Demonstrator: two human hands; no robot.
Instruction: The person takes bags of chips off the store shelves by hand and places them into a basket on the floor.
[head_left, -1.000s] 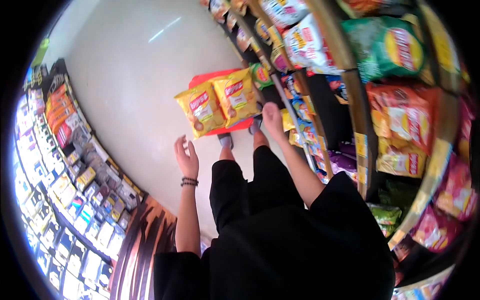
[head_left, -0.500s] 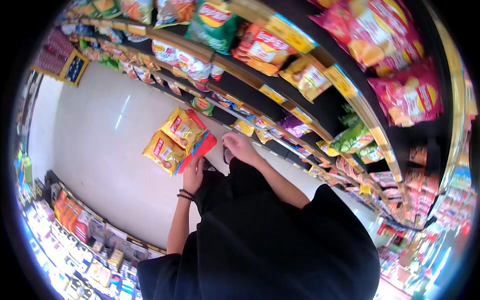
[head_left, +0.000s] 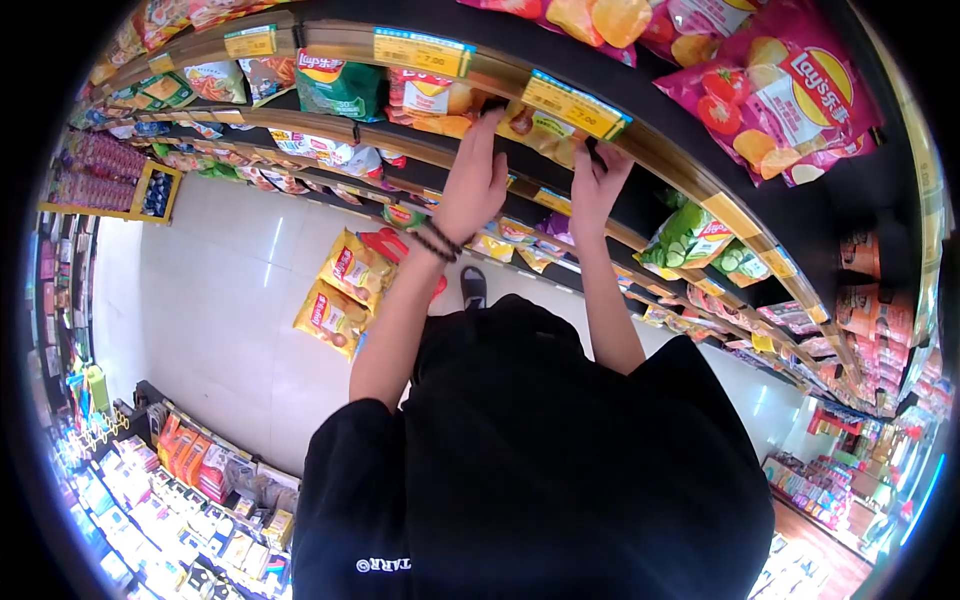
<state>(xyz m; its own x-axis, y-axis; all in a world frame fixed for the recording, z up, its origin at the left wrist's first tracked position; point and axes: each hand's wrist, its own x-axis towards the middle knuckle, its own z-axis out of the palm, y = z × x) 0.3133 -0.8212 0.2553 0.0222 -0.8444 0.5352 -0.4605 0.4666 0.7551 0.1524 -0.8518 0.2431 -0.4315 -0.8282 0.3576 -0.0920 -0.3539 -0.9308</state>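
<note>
My left hand (head_left: 474,188), with a dark bead bracelet (head_left: 437,242) on the wrist, reaches to the shelf at the left side of a yellow chip bag (head_left: 545,136). At the bag's right side is my right hand (head_left: 598,192), thumb and fingers apart. The fingers of the left are stretched out; whether either hand touches the bag is hard to tell. Lower down, two yellow Lay's chip bags (head_left: 343,290) lie side by side over something red (head_left: 385,243), partly behind my left forearm.
Shelf edges with yellow price tags (head_left: 575,103) run across the upper right. An orange chip bag (head_left: 430,97) and a green one (head_left: 338,88) flank the left side. Pink chip bags (head_left: 790,100) sit higher up. Pale floor (head_left: 220,330) and a lit display (head_left: 190,500) lie to the left.
Both hands have moved up from beside the two yellow bags to the bag on the shelf. My left hand has come away from the bags and the red thing.
</note>
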